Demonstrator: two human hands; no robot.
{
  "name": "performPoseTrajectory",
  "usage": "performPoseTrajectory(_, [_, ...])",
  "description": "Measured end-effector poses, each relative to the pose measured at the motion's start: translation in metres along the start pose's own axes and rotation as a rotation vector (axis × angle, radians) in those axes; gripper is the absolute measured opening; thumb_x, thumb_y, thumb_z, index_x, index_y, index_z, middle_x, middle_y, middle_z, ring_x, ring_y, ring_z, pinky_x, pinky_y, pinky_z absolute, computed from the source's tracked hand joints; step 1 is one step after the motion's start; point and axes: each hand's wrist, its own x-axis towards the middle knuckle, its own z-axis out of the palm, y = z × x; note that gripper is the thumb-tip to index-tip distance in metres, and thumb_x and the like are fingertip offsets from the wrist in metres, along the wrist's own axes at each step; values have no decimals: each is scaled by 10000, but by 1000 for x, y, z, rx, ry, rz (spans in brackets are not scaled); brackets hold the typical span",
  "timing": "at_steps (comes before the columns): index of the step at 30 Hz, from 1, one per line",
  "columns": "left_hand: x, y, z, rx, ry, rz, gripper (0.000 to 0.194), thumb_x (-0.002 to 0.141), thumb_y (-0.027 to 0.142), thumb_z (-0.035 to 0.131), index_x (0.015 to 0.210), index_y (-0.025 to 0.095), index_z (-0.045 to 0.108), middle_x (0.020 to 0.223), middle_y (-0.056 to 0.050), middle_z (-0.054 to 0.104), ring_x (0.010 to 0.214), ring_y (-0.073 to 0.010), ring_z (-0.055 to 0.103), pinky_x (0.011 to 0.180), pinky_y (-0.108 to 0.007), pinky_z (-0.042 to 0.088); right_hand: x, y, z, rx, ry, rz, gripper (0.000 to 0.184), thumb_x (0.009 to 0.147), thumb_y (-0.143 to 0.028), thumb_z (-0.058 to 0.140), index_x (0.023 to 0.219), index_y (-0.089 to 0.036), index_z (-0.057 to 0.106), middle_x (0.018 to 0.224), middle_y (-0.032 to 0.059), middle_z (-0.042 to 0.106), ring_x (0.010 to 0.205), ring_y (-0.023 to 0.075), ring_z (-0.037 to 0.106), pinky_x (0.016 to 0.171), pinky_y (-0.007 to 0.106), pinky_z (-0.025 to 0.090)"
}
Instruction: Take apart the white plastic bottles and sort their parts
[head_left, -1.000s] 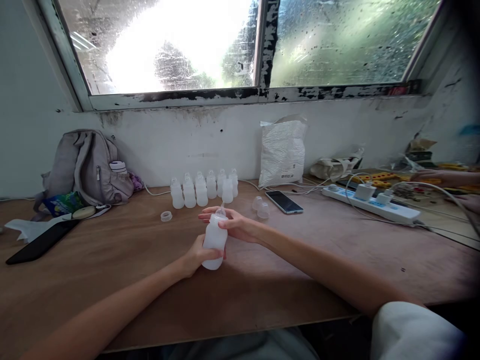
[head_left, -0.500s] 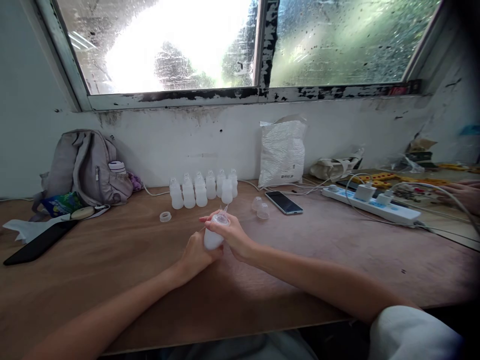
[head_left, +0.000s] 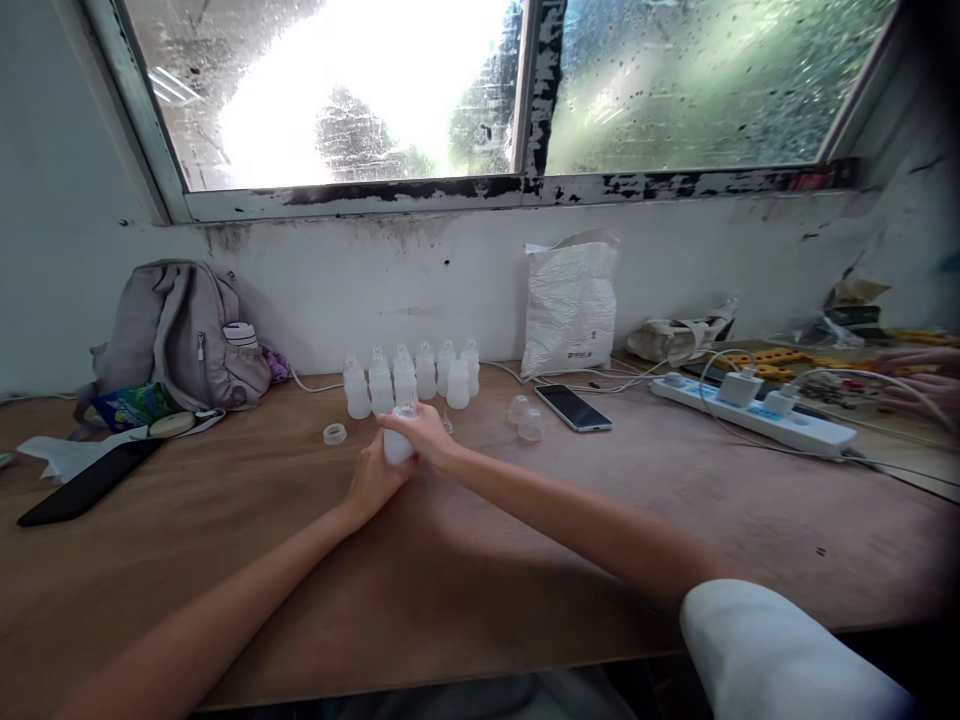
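Observation:
A frosted white baby bottle is held between both hands, tilted, above the table. My left hand is closed around its lower body from the left. My right hand is wrapped about its neck from the right, and the bottle's clear top shows between the fingers. Just behind my right hand is a small clear piece, too small to make out. Several similar bottles with clear tops stand upright in rows behind the hands. To the left lies a clear ring; at right sit two clear domed caps.
A phone lies right of the caps, near a white power strip with cables. A white plastic package leans on the wall. At left are a backpack and a black flat case. Another person's hand is at far right.
Both hands have moved left and slightly away from me with the bottle. The small clear piece now shows apart from it, behind my right hand. The view has shifted slightly.

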Motion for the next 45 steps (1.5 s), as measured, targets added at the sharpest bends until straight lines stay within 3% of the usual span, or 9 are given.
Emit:
performPoseTrajectory(6, [4, -13, 14, -247, 43, -94, 502, 572, 417, 669, 967, 140, 531, 930, -72, 590, 867, -230, 541, 722, -314, 416, 25, -37, -54, -190, -217, -48, 483, 757, -589, 395, 913, -179, 598, 970, 64, 590, 888, 205, 521, 743, 315, 378])
performPoseTrajectory(10, [1, -16, 14, -311, -48, -165, 478, 548, 439, 680, 877, 119, 544, 835, -64, 589, 810, -216, 546, 666, -301, 433, 47, -53, -111, -738, 49, -54, 394, 708, -505, 515, 926, -186, 595, 1047, 90, 563, 1005, 237, 481, 820, 340, 359])
performPoseTrajectory(13, [0, -12, 12, -301, -98, -124, 505, 543, 418, 691, 928, 133, 530, 841, -53, 586, 832, -211, 536, 680, -302, 435, 56, -46, -147, -1265, 333, 234, 418, 700, -435, 548, 1039, -190, 539, 1178, 143, 463, 1117, 310, 386, 854, 445, 317])
performPoseTrajectory(17, [0, -9, 12, -293, -112, -86, 556, 533, 399, 706, 985, 145, 504, 880, -51, 581, 891, -219, 521, 731, -309, 425, 56, -26, -170, -1298, 285, 399, 420, 589, -310, 674, 963, -148, 574, 1030, 162, 557, 978, 315, 500, 769, 473, 366])
performPoseTrajectory(23, [-1, -10, 12, -342, -190, -70, 462, 610, 394, 653, 961, 142, 488, 925, -62, 574, 887, -204, 522, 749, -309, 420, 54, -31, -151, -1243, 220, 207, 202, 660, -266, 630, 822, -146, 635, 869, 128, 622, 877, 255, 564, 732, 346, 404])
performPoseTrajectory(28, [-3, -9, 12, -331, -249, -40, 412, 638, 389, 630, 943, 151, 489, 886, -43, 573, 838, -185, 527, 758, -310, 417, 32, -78, -103, -836, 99, -425, 266, 787, -388, 490, 938, -202, 605, 883, 42, 633, 834, 166, 570, 734, 266, 411])
performPoseTrajectory(31, [-4, -9, 13, -309, -282, -31, 387, 635, 401, 627, 901, 149, 503, 860, -39, 573, 811, -183, 528, 727, -303, 424, 7, -99, -76, -673, -32, -623, 257, 786, -409, 487, 888, -221, 631, 803, 20, 636, 765, 160, 569, 706, 279, 410])
performPoseTrajectory(35, [-4, -9, 14, -296, -289, -18, 407, 628, 399, 634, 923, 148, 510, 868, -41, 581, 808, -185, 532, 721, -303, 426, -9, -96, -52, -770, -162, -673, 242, 792, -400, 487, 872, -230, 640, 831, 23, 623, 754, 158, 546, 678, 272, 381])
performPoseTrajectory(45, [-3, -10, 13, -266, -368, -11, 392, 625, 379, 645, 916, 134, 553, 875, -71, 612, 825, -218, 556, 716, -324, 438, 6, -54, -46, -711, -546, -341, 333, 659, -446, 612, 884, -218, 519, 599, -48, 480, 527, 93, 425, 458, 197, 306])
